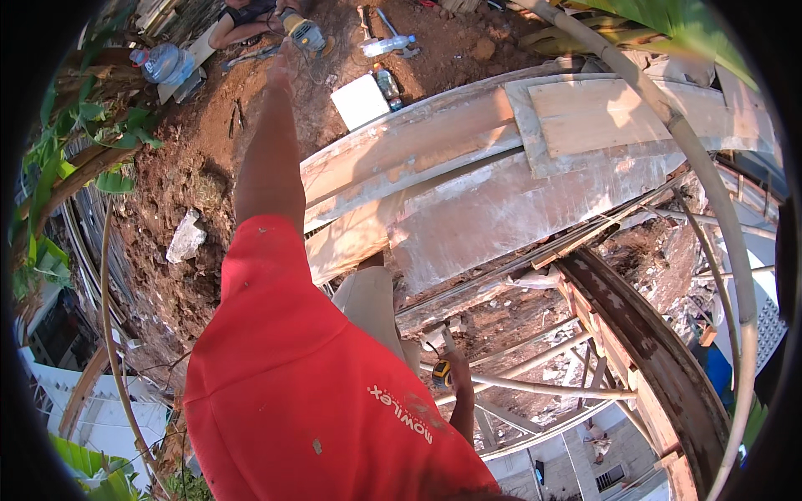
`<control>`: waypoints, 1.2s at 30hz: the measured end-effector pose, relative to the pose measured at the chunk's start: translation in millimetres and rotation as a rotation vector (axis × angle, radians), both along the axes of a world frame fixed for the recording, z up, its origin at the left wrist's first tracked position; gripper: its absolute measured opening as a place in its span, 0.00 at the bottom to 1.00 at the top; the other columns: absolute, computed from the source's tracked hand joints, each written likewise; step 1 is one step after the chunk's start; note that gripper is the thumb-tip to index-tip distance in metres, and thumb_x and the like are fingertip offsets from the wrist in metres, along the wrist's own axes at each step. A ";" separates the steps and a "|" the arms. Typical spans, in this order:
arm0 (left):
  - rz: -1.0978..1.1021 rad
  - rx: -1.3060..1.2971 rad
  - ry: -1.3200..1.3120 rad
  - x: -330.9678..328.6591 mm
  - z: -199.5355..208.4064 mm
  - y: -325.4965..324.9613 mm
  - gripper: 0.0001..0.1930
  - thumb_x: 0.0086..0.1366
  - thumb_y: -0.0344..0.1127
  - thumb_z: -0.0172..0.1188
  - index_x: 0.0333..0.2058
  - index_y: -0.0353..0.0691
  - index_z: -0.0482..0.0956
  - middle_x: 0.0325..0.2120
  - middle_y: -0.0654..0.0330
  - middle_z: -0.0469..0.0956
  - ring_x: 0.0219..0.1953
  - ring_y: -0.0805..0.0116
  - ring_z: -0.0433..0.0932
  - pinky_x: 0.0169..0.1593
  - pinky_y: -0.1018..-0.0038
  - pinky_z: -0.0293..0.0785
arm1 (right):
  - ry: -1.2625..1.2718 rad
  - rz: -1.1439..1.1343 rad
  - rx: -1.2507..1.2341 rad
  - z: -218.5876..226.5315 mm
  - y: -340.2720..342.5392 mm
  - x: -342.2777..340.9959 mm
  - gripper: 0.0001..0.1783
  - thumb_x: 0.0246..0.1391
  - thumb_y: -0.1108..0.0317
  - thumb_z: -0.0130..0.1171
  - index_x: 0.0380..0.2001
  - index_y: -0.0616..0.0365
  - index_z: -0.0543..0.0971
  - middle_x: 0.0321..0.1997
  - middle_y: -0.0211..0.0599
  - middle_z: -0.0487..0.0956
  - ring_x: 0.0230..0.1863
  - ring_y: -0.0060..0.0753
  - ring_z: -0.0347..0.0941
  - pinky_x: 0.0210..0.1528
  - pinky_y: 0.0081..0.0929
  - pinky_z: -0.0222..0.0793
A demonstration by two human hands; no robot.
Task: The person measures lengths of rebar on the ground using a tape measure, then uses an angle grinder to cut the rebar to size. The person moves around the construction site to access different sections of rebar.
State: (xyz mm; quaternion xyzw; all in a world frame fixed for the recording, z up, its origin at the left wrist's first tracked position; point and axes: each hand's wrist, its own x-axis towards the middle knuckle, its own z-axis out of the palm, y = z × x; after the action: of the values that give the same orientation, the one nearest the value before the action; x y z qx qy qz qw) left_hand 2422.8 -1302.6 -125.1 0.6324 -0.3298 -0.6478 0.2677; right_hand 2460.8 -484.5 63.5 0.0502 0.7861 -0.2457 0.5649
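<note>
My left arm stretches far forward over the soil, and my left hand (pixel 281 73) is seen nearly edge-on with its fingers extended and nothing visible in them. Just beyond the fingertips is a yellow-and-grey angle grinder (pixel 306 35), with the hand of another person (pixel 242 27), seated at the far edge, at its rear end. Low and to the right, my right hand (pixel 460 369) is closed around a yellow-and-black tape measure (pixel 441 373). A pale piece of wood (pixel 449 340) stands right by it. Part of that hand is hidden by my red shirt.
Long plywood boards (pixel 476 221) run across the middle. A bamboo pole (pixel 693 150) arches down the right side, near a dark timber beam (pixel 643 334). A white box (pixel 360 102), bottles (pixel 388 83) and a hammer (pixel 364 22) lie on the soil. Below right is an open timber frame.
</note>
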 end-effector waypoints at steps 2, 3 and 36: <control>-0.045 0.028 -0.050 -6.9 12.7 -16.0 0.55 0.54 0.71 0.66 0.74 0.55 0.52 0.68 0.48 0.58 0.67 0.48 0.64 0.63 0.43 0.61 | -0.067 -0.075 0.083 -10.4 9.7 6.2 0.15 0.57 0.60 0.55 0.33 0.59 0.84 0.36 0.37 0.81 0.37 0.31 0.76 0.43 0.32 0.70; -0.106 0.002 -0.022 -0.6 10.2 -34.0 0.60 0.50 0.74 0.67 0.75 0.59 0.47 0.70 0.48 0.55 0.70 0.48 0.60 0.65 0.40 0.57 | -0.122 -0.156 0.076 -13.3 9.4 8.5 0.15 0.57 0.60 0.54 0.32 0.59 0.83 0.36 0.37 0.81 0.37 0.31 0.76 0.42 0.32 0.70; -1.519 -0.163 0.310 22.7 334.7 466.6 0.41 0.55 0.46 0.67 0.63 0.30 0.64 0.52 0.46 0.73 0.49 0.53 0.77 0.50 0.66 0.78 | 0.190 -0.885 -0.879 118.2 28.6 -24.8 0.26 0.47 0.63 0.67 0.51 0.59 0.80 0.36 0.31 0.80 0.33 0.23 0.77 0.33 0.28 0.73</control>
State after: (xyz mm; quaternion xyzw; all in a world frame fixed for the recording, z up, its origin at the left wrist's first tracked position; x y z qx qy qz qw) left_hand 2445.5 -836.0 209.6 0.1137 -0.6779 -0.7083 -0.1609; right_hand 2435.9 -455.9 181.7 0.1120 0.5633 -0.7595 0.3053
